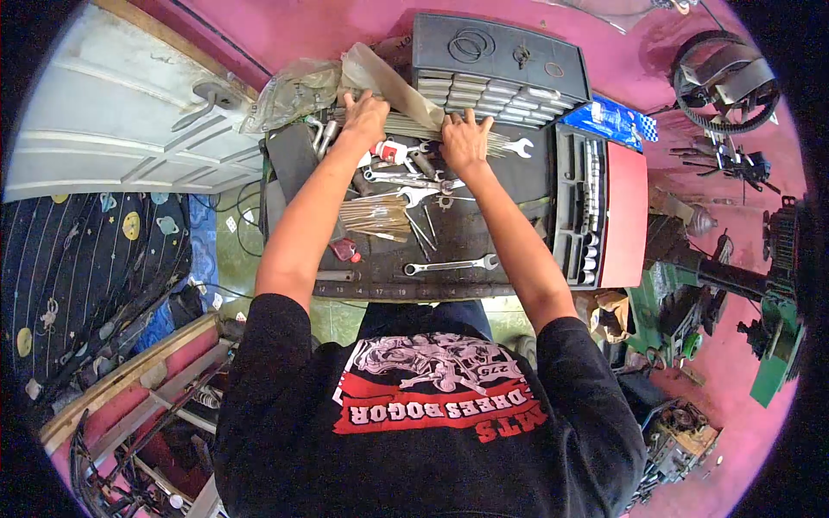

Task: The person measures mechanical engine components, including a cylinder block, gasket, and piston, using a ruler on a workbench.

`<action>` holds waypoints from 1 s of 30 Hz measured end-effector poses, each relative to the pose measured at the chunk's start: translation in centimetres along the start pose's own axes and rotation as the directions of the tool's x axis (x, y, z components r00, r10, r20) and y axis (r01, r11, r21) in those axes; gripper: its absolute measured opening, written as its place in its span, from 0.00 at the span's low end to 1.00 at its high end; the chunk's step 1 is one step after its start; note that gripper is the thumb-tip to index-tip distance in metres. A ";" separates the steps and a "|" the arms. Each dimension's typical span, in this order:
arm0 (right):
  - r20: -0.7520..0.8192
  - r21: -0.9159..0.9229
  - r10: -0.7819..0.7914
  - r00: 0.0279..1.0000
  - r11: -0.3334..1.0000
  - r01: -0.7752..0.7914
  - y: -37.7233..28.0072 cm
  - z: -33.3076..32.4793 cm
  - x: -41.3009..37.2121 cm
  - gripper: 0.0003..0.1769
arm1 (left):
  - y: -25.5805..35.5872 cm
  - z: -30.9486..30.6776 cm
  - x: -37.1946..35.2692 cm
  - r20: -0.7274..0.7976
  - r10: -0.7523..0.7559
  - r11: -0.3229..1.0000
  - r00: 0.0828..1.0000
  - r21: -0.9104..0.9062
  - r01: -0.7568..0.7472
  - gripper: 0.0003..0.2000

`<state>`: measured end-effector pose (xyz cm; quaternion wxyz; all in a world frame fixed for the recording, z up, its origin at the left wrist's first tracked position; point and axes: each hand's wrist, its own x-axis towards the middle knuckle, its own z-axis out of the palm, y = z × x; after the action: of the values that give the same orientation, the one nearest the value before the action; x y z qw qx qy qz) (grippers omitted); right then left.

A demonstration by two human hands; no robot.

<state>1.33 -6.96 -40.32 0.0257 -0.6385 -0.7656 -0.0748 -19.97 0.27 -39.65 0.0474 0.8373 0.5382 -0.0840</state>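
Along the far side of the workbench, a bundle of thin pale rods lies crosswise, partly under a crumpled translucent wrapper. My left hand curls over its left end, by the wrapper's edge. Fingers bent, my right hand presses around the right end, where rod tips fan out beside an open-end wrench. The undersides of both grips are hidden. Nearer me lie several wrenches, a small white-and-red bottle and a fan of brownish thin rods.
A grey drawer cabinet stands at the back. On the right is a red-lidded socket case. A combination wrench and small red bottle lie near the bench's front ruler edge. A white door is at left.
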 end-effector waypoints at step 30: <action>0.216 -0.037 -0.085 0.973 0.995 0.096 2.5 -1.7 0.1 0.07 | 1.3 -2.1 -1.1 -0.074 0.049 0.996 0.996 0.074 -0.043 0.17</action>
<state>3.69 -6.70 -38.38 -0.0753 -0.6077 -0.7902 -0.0248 -19.07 -0.92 -37.39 -0.0014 0.8533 0.5167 -0.0704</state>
